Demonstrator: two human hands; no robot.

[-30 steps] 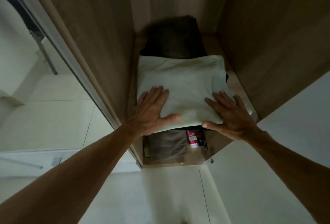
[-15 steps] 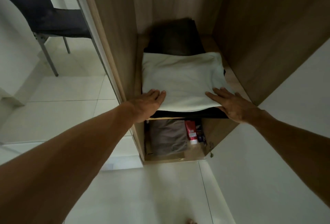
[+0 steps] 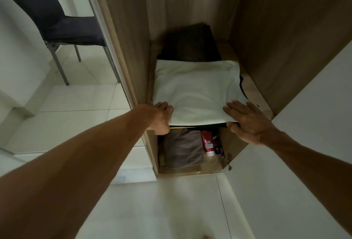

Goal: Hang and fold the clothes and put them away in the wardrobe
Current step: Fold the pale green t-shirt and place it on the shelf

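Folded white garment (image 3: pixel 196 94) on wardrobe shelf (image 3: pixel 253 90), apparently placed.
Right hand (image 3: pixel 247 120) lies flat on its front edge. Left hand (image 3: pixel 162 117) is at the corner, grip unclear. Only letting go seems left.

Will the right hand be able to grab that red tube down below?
Probably yes. The red tube sits in the open compartment just below the right hand, with nothing in front of it.
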